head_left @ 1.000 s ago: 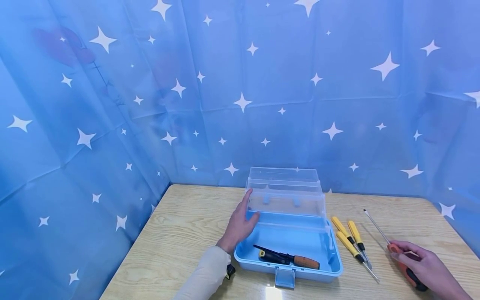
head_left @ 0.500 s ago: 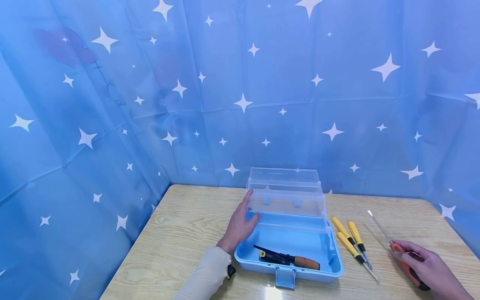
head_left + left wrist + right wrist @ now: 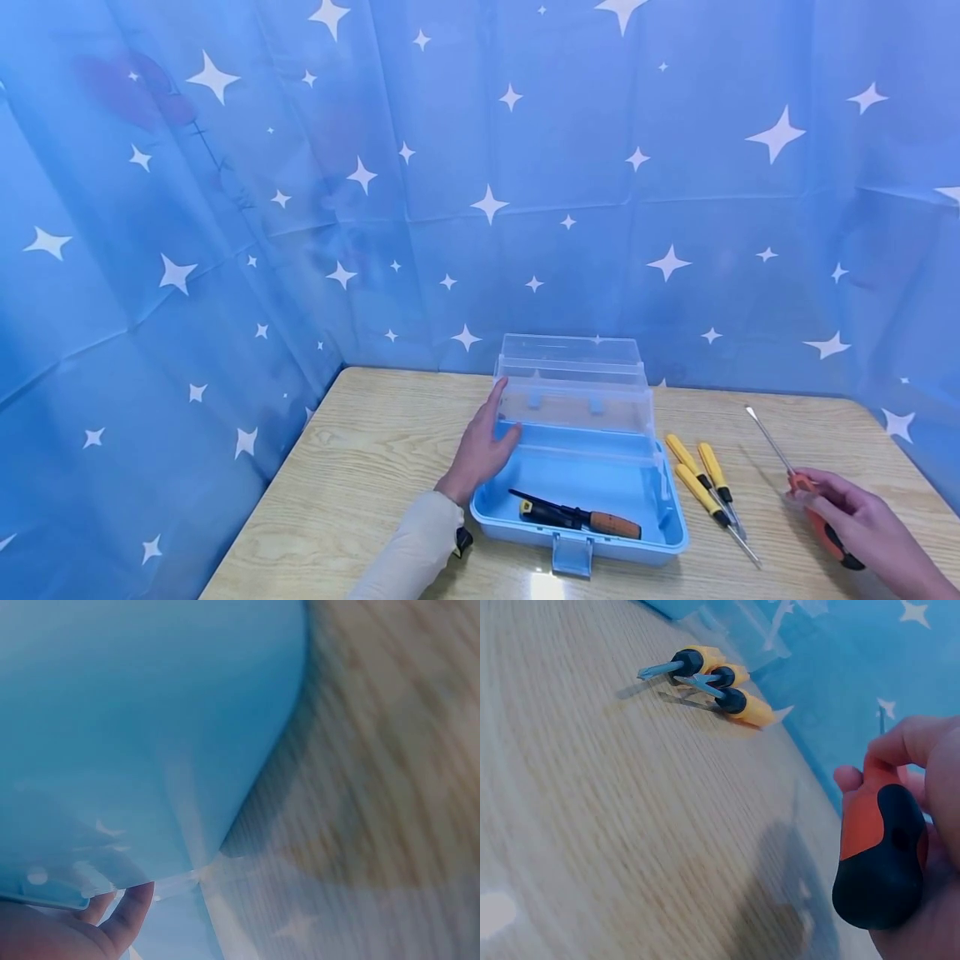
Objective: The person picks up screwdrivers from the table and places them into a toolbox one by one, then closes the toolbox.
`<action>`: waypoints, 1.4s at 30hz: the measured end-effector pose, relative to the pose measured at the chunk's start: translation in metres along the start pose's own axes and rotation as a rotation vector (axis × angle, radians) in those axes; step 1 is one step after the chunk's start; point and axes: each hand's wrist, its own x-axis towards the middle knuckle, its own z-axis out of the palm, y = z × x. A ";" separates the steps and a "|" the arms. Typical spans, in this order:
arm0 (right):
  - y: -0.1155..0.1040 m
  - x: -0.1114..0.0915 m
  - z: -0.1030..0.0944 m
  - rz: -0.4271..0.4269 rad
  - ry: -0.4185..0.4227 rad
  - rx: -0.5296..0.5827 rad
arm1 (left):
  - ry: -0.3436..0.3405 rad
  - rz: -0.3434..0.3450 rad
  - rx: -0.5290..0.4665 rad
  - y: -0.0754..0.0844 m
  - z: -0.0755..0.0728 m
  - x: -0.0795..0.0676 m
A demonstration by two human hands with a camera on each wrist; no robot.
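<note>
At the right of the table my right hand (image 3: 855,515) grips a red and black screwdriver (image 3: 883,862) by its handle. Its long metal shaft (image 3: 770,440) slants up and away, with the flat tip at the far end. My left hand (image 3: 480,450) rests at the left side of the light blue toolbox (image 3: 570,546), its index finger stretched along the raised clear lid (image 3: 573,404) and its thumb over the box wall. Inside the box, near the front, lie a wooden-handled tool (image 3: 615,525) and a black tool with a yellow end (image 3: 547,513).
Three yellow-handled screwdrivers (image 3: 697,487) lie between the toolbox and my right hand. A blue latch (image 3: 572,557) hangs from the box front. By my left wrist sits a small black item (image 3: 463,542). A starry blue curtain (image 3: 480,167) closes off the table's back and left.
My right hand has shifted slightly right with the red screwdriver, whose tip has swung right and a little farther back. The left hand and toolbox hold their places.
</note>
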 end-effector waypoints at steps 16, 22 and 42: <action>-0.025 -0.005 -0.009 0.014 -0.039 0.117 | -0.001 -0.011 0.003 0.001 -0.001 0.000; -0.034 -0.006 -0.008 -0.011 0.000 0.125 | 0.000 -0.024 0.002 0.001 -0.001 0.000; -0.053 -0.006 -0.011 -0.078 0.045 0.176 | -0.002 -0.007 0.008 -0.001 0.001 0.000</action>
